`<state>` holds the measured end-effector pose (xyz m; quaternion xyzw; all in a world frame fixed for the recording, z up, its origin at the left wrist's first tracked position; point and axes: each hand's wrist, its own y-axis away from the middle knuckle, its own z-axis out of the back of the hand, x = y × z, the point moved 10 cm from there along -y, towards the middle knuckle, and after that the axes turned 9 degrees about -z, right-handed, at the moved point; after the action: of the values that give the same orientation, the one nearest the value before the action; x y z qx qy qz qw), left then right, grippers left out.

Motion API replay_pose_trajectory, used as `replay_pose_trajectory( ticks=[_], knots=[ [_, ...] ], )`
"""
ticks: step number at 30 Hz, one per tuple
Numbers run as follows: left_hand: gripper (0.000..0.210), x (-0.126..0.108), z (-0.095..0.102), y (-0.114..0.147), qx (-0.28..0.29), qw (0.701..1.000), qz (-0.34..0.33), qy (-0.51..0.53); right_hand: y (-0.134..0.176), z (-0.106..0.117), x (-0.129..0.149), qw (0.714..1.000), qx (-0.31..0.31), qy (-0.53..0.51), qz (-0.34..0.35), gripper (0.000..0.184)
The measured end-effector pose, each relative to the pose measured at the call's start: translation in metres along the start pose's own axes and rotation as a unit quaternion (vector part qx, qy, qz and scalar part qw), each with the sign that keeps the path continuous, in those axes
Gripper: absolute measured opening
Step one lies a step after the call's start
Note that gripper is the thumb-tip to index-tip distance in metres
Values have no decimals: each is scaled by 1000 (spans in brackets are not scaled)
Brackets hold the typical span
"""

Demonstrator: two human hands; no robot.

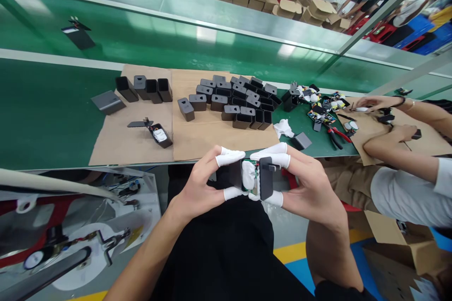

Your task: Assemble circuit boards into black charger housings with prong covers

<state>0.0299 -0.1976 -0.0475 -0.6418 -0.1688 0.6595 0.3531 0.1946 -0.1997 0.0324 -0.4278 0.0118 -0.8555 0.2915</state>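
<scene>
Above my lap, in front of the table edge, my left hand (203, 181) grips a black charger casing (233, 174) between thumb and fingers. White finger cots cover its fingertips. My right hand (305, 183), also in finger cots, is closed on a circuit board assembly (250, 176) with a black end cap (266, 178). White filler shows on the board, which sits at the casing's mouth; how deep it reaches inside is hidden. Prongs stick out of the cap. On the cardboard lies a part-assembled charger (160, 135), its cap hanging from wires.
Several black casings (219, 101) stand on the cardboard sheet (197, 138). To the right are circuit boards (323, 103), red-handled pliers (337, 136) and white tissue (283, 128). A co-worker's hands (379, 103) work at the far right. Machinery (88, 240) stands lower left.
</scene>
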Motion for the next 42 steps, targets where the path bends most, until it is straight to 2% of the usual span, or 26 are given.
replay_pose_trajectory(
  ticks=[5,19,24,28,31,34,37,40,42],
  knots=[
    [74,0,0,0,1,1000,1,6,-1,-3,0,1000,14,0,-2,60],
    [70,1,1,0,-8,1000,8,-10,-2,-3,0,1000,-2,14,-7,59],
    [70,1,2,0,-9,1000,6,-19,-1,-6,-4,1000,11,17,-21,53],
    [71,7,2,6,-7,1000,11,-15,-2,-12,-7,999,20,12,-33,52],
    [67,18,5,15,-12,999,48,-2,-7,-21,-12,999,20,-20,-42,55],
    [62,33,11,21,-28,996,82,12,-13,-35,-28,996,18,-61,-62,60],
    [62,56,19,20,-36,992,121,24,-18,-52,-60,994,-21,-79,-75,60],
    [69,90,29,20,-34,981,190,15,-20,-69,-108,981,-120,-108,-107,63],
    [74,107,37,21,-33,975,218,5,-17,-83,-145,955,-190,-176,-147,62]
  ],
)
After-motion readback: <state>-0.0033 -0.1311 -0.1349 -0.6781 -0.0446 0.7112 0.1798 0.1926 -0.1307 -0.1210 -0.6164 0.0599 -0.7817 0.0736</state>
